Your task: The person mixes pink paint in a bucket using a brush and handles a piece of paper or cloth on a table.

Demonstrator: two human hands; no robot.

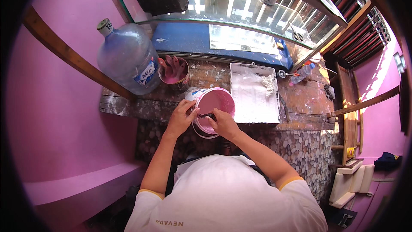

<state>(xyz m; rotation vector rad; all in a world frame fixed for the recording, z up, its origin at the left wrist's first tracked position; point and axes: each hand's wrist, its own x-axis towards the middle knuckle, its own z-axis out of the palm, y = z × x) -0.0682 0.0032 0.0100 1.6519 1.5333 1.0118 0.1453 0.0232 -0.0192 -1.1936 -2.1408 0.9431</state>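
Bucket (229,103) at the front edge of the bench (159,103), mouth turned up toward my head camera; rim smeared, pink paint (210,100) inside. What carries its base I cannot tell. Small dark piece (207,115) sits over the near side of the mouth, between my two grips; its kind is too small to make out. Right grip (224,123): thumb and fingers pinching the piece toward its right end. Left grip (179,119): fingers bent, tips at the piece's left end; pinching or merely touching, I cannot tell.

Surroundings: white tray (251,108) just right of the bucket, crumpled pale film (257,82) lying in its far part. Behind and left, I log a pot (178,87) with pink-smeared pieces (175,65) standing in it, beside a large clear bottle (128,56). Small plastic bottle (305,73) toward the bench's right end. Glass case (119,4) at the back, scissors (297,36) visible there.
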